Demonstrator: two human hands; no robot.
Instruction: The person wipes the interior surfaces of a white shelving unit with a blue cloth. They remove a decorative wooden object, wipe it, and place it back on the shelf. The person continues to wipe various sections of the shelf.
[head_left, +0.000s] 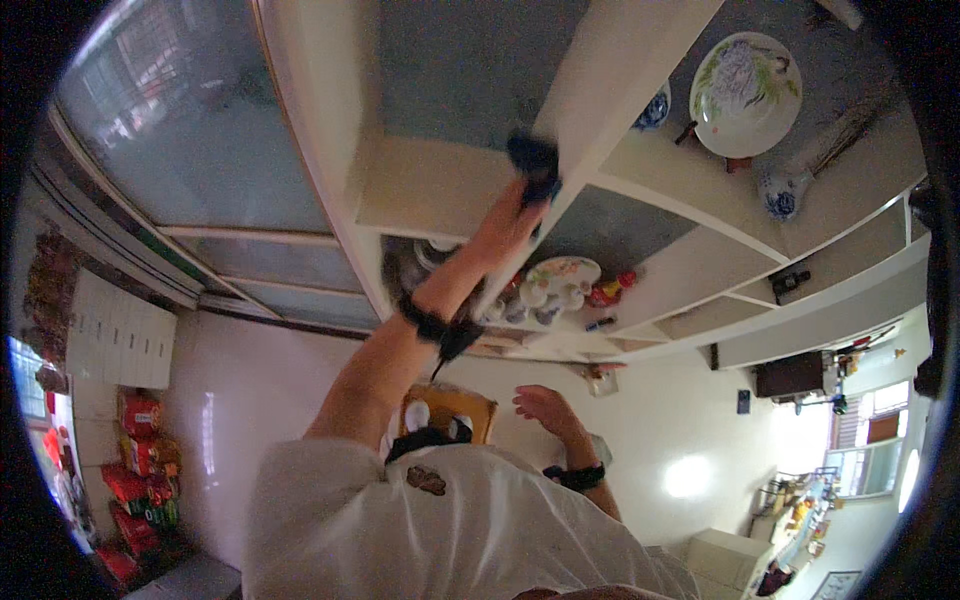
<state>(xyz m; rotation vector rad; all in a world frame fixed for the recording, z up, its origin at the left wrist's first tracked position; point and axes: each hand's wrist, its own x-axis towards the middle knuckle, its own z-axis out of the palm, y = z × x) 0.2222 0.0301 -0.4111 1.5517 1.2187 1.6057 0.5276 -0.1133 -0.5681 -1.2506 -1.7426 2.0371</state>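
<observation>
My left hand (501, 229) reaches up into a white shelf unit (431, 184), shut on a dark cloth (532, 154). The cloth is blurred and lies against an upright divider of the unit. A black band circles that wrist. Lower down, my right hand (546, 409) hangs in front of me with nothing in it, its fingers slightly apart. Close to the left forearm, a compartment holds round metal ware (431, 253), partly covered by the arm. Beside it are a floral plate (568, 271), small cups (551, 300) and a red and yellow figurine (613, 289).
On the right-hand shelf stand a large painted plate (742, 97) and a blue-and-white vase (782, 193) with dried stalks. Framed glass panels (210, 142) line the left. Below me is a yellow-brown wooden stool (480, 420). Red packages (141, 457) are stacked at lower left.
</observation>
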